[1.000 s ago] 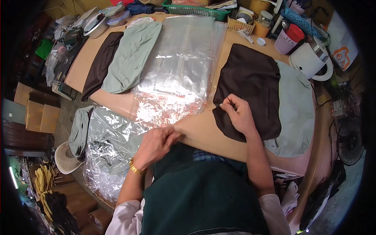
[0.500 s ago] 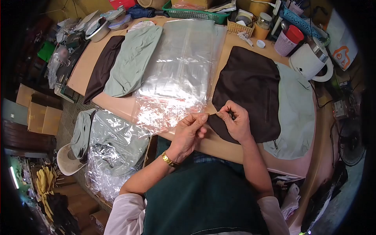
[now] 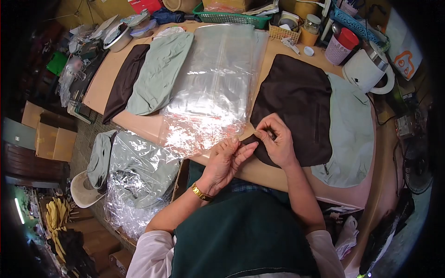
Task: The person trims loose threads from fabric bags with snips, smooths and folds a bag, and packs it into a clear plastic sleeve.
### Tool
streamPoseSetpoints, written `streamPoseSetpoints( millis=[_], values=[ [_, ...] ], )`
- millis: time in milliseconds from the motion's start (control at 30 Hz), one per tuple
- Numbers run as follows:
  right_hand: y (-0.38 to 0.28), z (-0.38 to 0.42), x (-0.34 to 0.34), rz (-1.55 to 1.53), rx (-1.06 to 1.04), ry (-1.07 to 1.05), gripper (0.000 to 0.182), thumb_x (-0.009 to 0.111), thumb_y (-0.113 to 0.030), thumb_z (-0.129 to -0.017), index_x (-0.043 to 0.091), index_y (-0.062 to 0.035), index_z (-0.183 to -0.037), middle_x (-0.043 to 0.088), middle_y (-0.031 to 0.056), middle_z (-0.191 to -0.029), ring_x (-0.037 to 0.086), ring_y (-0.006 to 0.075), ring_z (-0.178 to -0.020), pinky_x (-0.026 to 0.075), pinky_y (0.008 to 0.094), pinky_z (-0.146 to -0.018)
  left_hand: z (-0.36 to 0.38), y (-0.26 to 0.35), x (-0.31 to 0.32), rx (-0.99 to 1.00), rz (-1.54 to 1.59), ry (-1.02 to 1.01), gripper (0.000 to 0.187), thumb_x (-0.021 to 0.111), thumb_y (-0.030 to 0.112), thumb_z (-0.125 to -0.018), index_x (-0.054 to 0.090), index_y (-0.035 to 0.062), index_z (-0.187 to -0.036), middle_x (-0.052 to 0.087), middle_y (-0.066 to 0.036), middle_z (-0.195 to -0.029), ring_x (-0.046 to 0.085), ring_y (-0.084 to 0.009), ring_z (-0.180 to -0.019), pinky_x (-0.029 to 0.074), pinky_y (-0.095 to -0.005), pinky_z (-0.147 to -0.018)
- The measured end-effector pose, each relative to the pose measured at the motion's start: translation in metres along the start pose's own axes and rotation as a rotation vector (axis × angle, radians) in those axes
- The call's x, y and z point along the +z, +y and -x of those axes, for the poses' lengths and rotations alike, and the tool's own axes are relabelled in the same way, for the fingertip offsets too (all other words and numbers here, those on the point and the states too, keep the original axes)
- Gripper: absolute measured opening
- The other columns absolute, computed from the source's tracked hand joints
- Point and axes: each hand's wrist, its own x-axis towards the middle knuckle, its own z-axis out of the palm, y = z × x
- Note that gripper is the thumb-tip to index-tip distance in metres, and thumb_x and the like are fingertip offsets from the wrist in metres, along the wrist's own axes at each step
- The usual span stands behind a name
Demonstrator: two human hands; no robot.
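Note:
My left hand [image 3: 225, 159], with a gold watch [image 3: 200, 192] on its wrist, has thumb and forefinger tips together while the other fingers stretch to the right. My right hand [image 3: 277, 142] pinches thumb against curled forefinger, over the lower left edge of a dark brown cloth piece [image 3: 292, 102]. What either pinch holds is too small to make out. Under the brown cloth, a pale grey-green cloth piece [image 3: 352, 134] sticks out on the right. A stack of clear plastic bags [image 3: 208, 88] lies just beyond my left hand.
Another grey-green piece [image 3: 160, 76] and a dark brown one [image 3: 124, 83] lie on the table's left. Bagged grey-green cloth [image 3: 139, 171] sits lower left. Along the back stand a green basket [image 3: 232, 17], a pink cup [image 3: 337, 50] and a white kettle [image 3: 366, 69].
My hands have drawn slightly apart, the left moving a little left and its fingers straightening. My right hand has shifted slightly up and left. The cloth pieces stay in place.

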Motion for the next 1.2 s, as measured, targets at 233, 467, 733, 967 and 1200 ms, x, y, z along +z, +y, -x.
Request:
streamPoseSetpoints(
  millis=[233, 467, 733, 967, 1200],
  values=[
    [-0.056, 0.013, -0.007, 0.554, -0.203, 0.065, 0.025, 0.074, -0.020, -0.078, 0.066, -0.0104, -0.100, 0.054, 0.0044, -0.089, 0.058, 0.0244, -0.072, 0.047, 0.0353, -0.064, 0.000, 0.000, -0.002, 0.050, -0.029, 0.007, 0.027, 0.049, 0.021, -0.101, 0.056, -0.0052, -0.101, 0.064, -0.012, -0.097, 0.067, -0.0187, -0.097, 0.058, -0.0265, -0.087],
    [-0.067, 0.029, 0.000, 0.742, -0.290, 0.042, 0.028, 0.078, -0.013, -0.071, 0.068, -0.0063, -0.096, 0.056, 0.0069, -0.085, 0.059, 0.0258, -0.072, 0.045, 0.0358, -0.062, -0.007, -0.006, -0.016, 0.070, -0.058, -0.060, 0.030, 0.051, 0.025, -0.101, 0.057, -0.0046, -0.103, 0.064, -0.010, -0.095, 0.065, -0.0123, -0.083, 0.058, -0.0230, -0.078],
    [-0.053, 0.002, -0.008, 0.261, 0.109, -0.281, 0.025, 0.074, -0.015, -0.078, 0.066, 0.0008, -0.096, 0.053, 0.0100, -0.078, 0.056, 0.0289, -0.069, 0.043, 0.0368, -0.061, 0.000, -0.009, -0.003, 0.151, -0.215, -0.187, 0.030, 0.049, 0.026, -0.102, 0.055, -0.0026, -0.104, 0.065, -0.012, -0.099, 0.067, -0.0158, -0.090, 0.057, -0.0256, -0.082],
    [-0.031, -0.003, 0.001, -0.546, 0.388, -0.059, 0.018, 0.072, -0.011, -0.085, 0.063, 0.0015, -0.076, 0.057, 0.0002, -0.064, 0.048, 0.0031, -0.062, 0.039, 0.0240, -0.056, 0.001, -0.017, -0.015, 0.377, -0.457, -0.266, 0.042, 0.061, 0.007, -0.094, 0.038, -0.0021, -0.128, 0.066, -0.014, -0.104, 0.066, -0.0124, -0.089, 0.055, -0.0237, -0.084],
    [-0.046, -0.021, -0.012, -0.335, 0.200, 0.069, 0.026, 0.071, -0.014, -0.087, 0.058, -0.0027, -0.069, 0.052, -0.0046, -0.058, 0.044, 0.0014, -0.059, 0.035, 0.0205, -0.054, 0.005, -0.013, -0.018, 0.224, -0.591, -0.237, 0.023, 0.064, 0.006, -0.093, 0.054, -0.0039, -0.111, 0.067, -0.011, -0.092, 0.067, -0.0121, -0.086, 0.055, -0.0228, -0.081]
  ],
)
